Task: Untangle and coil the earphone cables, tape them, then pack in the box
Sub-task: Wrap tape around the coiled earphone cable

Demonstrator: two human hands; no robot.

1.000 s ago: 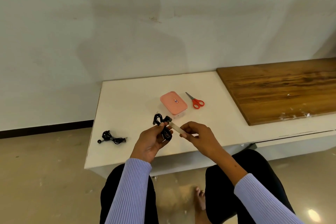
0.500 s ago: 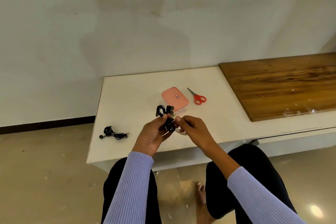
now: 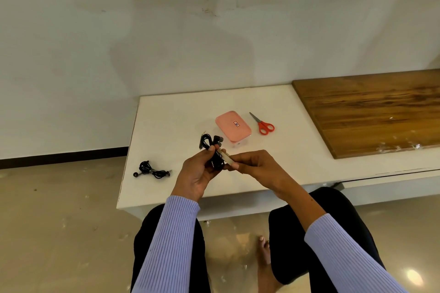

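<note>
Fingers (image 3: 209,150) before box (image 3: 233,126), scissors (image 3: 263,123)

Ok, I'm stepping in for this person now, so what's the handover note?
Left hand grips a coiled black earphone bundle. Right hand pinches a strip of tape against it.
A second earphone lies on the white table, left; whether it is taped is unclear.
Pink box lid on, scissors beside it.
Left: finish taping, open box, pack both.

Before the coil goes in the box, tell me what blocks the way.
The box has its pink lid on, so the lid blocks the way in. The table between the hands and the box is bare. The left hand grips the coil.
</note>
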